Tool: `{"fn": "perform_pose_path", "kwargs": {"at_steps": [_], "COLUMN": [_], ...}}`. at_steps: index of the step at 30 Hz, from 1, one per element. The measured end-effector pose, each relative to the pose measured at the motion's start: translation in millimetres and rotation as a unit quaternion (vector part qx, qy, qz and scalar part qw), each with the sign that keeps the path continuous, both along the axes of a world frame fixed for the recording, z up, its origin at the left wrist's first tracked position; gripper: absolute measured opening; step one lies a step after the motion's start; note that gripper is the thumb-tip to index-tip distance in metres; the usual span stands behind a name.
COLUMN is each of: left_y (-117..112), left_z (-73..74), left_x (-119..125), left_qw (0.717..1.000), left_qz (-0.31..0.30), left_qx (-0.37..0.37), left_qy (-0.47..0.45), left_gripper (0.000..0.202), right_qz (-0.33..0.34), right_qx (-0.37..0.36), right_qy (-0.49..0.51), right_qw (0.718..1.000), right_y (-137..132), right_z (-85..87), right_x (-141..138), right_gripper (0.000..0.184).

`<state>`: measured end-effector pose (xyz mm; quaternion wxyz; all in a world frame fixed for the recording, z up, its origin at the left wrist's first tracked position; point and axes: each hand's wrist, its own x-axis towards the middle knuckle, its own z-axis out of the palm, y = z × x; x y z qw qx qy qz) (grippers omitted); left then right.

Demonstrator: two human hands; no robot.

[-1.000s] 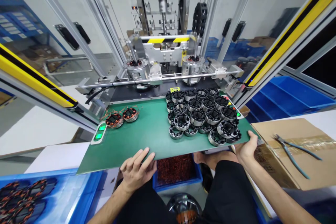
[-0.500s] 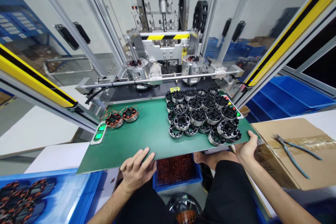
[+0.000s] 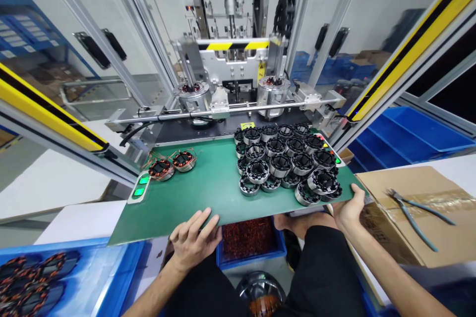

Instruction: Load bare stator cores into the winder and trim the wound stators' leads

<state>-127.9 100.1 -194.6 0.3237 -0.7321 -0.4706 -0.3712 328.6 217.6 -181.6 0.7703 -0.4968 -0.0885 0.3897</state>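
My left hand (image 3: 193,240) rests on the near edge of the green work mat (image 3: 208,190), fingers spread and holding nothing. At the mat's near right corner my right hand (image 3: 349,210) lies with its thumb on top and its fingers curled round the edge. Just beyond it sits a pile of several bare black-and-silver stator cores (image 3: 286,161). Two stators wound with copper wire (image 3: 171,166) lie at the mat's far left. Behind the mat stands a winding machine (image 3: 232,72) with two round fixtures.
Green lit buttons (image 3: 140,185) sit at the mat's left edge. A cardboard box (image 3: 416,213) with blue-handled pliers (image 3: 412,213) is on the right. A blue bin of wound stators (image 3: 37,277) is at lower left. Under the mat a blue tray (image 3: 250,240) holds copper scraps.
The machine's striped head has risen slightly between the earlier frames and now. My hands have not moved.
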Motion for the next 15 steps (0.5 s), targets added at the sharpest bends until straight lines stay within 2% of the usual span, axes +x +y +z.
{"fn": "perform_pose_path", "kwargs": {"at_steps": [2, 9, 15], "left_y": [0, 0, 0], "left_z": [1.1, -6.0, -8.8], "left_x": [0, -1, -2], "left_qw": [1.0, 1.0, 1.0], "left_qz": [-0.002, 0.0, 0.001], "left_qx": [0.001, 0.0, -0.002], "left_qy": [0.0, -0.009, -0.008], "left_gripper": [0.05, 0.083, 0.076], "right_qz": [-0.002, -0.007, 0.001], "right_qx": [-0.006, 0.005, 0.004], "right_qy": [0.002, 0.018, 0.015], "right_qw": [1.0, 1.0, 1.0], "right_y": [-1, -1, -1], "right_z": [1.2, 1.4, -5.2], "right_x": [-1, 0, 4], "right_gripper": [0.038, 0.031, 0.033]}}
